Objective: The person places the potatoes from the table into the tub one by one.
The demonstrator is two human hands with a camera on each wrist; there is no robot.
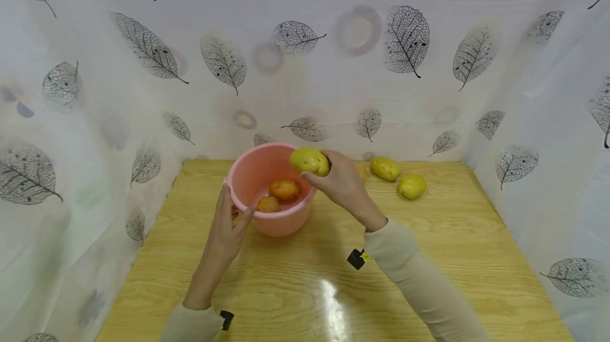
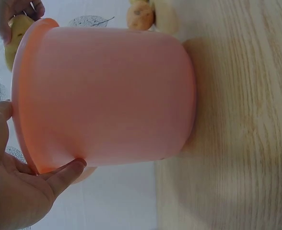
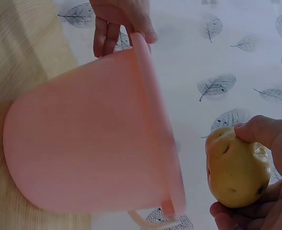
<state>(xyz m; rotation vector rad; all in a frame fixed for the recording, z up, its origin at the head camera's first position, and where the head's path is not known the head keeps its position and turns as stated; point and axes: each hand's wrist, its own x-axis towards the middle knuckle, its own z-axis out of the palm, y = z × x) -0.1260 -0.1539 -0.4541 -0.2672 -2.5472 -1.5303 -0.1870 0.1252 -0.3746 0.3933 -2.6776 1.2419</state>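
Note:
A pink plastic bucket (image 1: 281, 224) stands on the wooden table, with two brownish-orange potatoes (image 1: 284, 189) inside it. My left hand (image 1: 227, 225) grips its rim at the near left side, thumb and fingers on either side of the edge in the left wrist view. In my right hand (image 1: 344, 180) is a yellow potato (image 1: 310, 161), held between thumb and fingers over the bucket's right rim. The right wrist view shows this potato (image 3: 238, 167) just off the rim, with dark spots on its skin.
Two yellow potatoes (image 1: 385, 169) lie at the back right of the table (image 1: 429, 257). An orange-brown potato (image 2: 141, 16) sits behind the bucket in the left wrist view, mostly covered by my right hand in the head view. A leaf-patterned white curtain (image 1: 305, 66) encloses the back and sides.

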